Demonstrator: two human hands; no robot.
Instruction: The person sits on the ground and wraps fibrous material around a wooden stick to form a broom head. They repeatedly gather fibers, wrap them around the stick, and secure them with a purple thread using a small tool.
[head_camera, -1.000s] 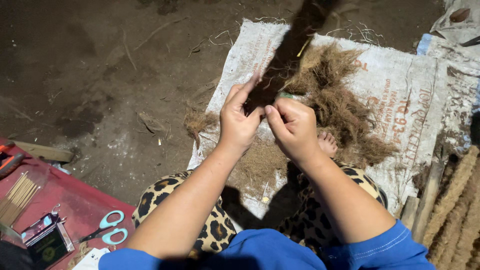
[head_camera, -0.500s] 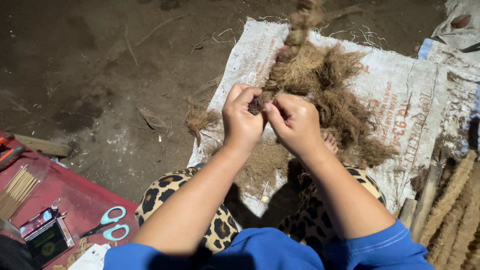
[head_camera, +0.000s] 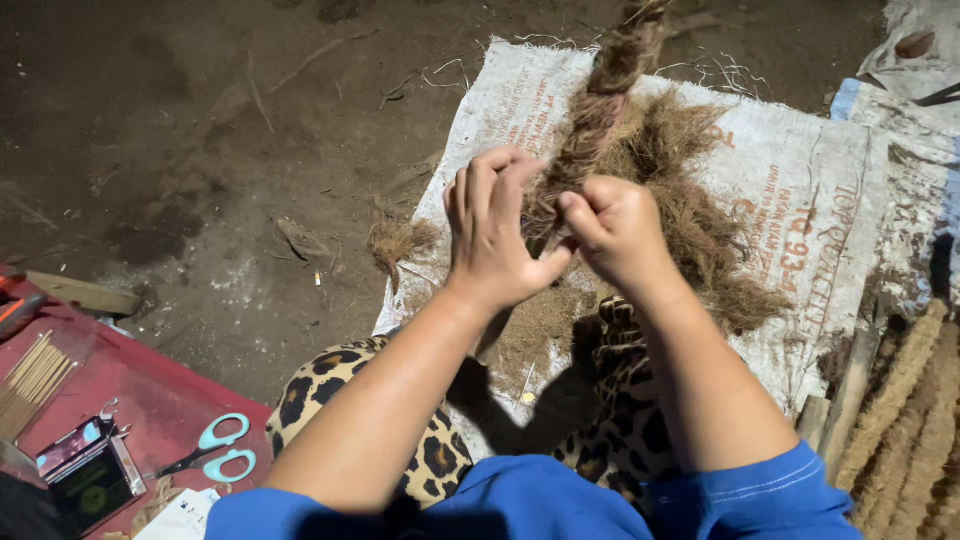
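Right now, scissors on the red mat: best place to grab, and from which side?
Take the scissors by the teal handle loops, from above: they lie flat with the loops uppermost and free, while the dark blades point left toward the small box.

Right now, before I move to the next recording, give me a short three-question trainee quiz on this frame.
1. True or false: both hands grip the twisted fibre rope.
2. Which lies on the red mat? A) hammer B) scissors C) cup
3. What does the loose fibre pile rest on?

Key:
1. True: left hand and right hand pinch its lower end.
2. B: the scissors have light blue handles.
3. A white woven sack spread on the dirt ground.
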